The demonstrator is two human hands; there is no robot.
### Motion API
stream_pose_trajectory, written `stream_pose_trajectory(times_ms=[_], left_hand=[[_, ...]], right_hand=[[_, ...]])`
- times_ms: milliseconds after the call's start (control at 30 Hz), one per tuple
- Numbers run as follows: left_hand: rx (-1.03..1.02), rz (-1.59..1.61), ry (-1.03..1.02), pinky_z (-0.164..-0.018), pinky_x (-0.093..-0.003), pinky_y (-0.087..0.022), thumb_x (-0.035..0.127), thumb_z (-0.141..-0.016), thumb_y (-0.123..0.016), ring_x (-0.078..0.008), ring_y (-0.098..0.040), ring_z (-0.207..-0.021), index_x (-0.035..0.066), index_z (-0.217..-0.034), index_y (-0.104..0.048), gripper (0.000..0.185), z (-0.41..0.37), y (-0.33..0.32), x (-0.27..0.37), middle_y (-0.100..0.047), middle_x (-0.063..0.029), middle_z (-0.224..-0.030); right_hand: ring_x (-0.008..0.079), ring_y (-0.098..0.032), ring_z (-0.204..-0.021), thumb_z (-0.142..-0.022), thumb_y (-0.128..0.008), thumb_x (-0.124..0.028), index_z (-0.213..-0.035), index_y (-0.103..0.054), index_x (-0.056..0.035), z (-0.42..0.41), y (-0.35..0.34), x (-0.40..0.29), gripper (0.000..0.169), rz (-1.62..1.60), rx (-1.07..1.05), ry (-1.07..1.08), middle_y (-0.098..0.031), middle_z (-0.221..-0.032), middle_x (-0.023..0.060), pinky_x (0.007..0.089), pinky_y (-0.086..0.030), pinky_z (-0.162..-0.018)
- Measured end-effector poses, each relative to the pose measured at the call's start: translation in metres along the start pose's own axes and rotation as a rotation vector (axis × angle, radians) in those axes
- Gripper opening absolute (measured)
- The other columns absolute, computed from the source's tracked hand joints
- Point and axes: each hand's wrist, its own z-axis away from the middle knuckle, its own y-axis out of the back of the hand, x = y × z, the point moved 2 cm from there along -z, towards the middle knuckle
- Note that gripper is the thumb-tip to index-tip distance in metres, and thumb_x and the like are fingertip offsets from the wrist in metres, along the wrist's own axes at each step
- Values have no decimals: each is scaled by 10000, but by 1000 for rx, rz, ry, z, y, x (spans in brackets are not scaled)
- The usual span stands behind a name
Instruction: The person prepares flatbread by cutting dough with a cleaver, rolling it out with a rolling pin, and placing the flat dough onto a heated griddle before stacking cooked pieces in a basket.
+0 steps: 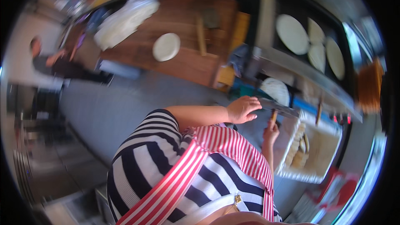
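My right hand (271,133) grips the wooden handle (274,117) of a flat metal tool that looks like a scraper or turner. Its long, blurred blade (279,107) lies crosswise in front of me. At the blade's left end is my left hand (243,110), with fingers apart and nothing held; whether the fingertips touch the metal, I cannot tell. A round pale flatbread (276,90) shows just beyond the blade, and what supports it is hidden. To the right stands a white-lined basket (326,150) with several browned flatbread pieces (298,151) along one side.
Several flatbreads (292,34) lie on a dark griddle (289,3) with a metal front ledge (312,76). The wooden table (187,9) bears a dough disc (166,47), a wooden stick (201,34) and a plastic-covered pale mass (125,22). A person (59,64) is at far left.
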Motion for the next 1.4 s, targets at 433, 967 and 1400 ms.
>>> stream_pose_trajectory(times_ms=[433,967,1400], left_hand=[[709,-38,1064,-900,-351,-488,186,-865,-648,-239,-617,-1063,-9,-1154,-589,353,249,226,-217,-646,-171,-1126],[412,-259,600,-653,-430,-485,196,-811,-682,-351,-631,-795,58,-899,-553,209,210,328,-319,-648,-159,-809],[657,-512,535,-1086,-526,-269,180,-827,-632,-442,-339,-1311,0,-1377,-383,630,260,363,-345,-376,-241,-1417]], right_hand=[[124,-490,-494,-898,-577,-532,-915,-582,-73,-104,-60,-38,459,-558,6,-291,-541,-638,32,244,-347,-382],[349,-538,-1105,-803,-659,-105,-1252,-489,-94,24,-501,-135,480,1100,-47,992,-538,-1212,157,437,-493,-841],[286,-592,-1036,-772,-552,-22,-1230,-573,-148,49,-561,-179,475,1001,-738,1296,-587,-1165,100,411,-476,-864]])
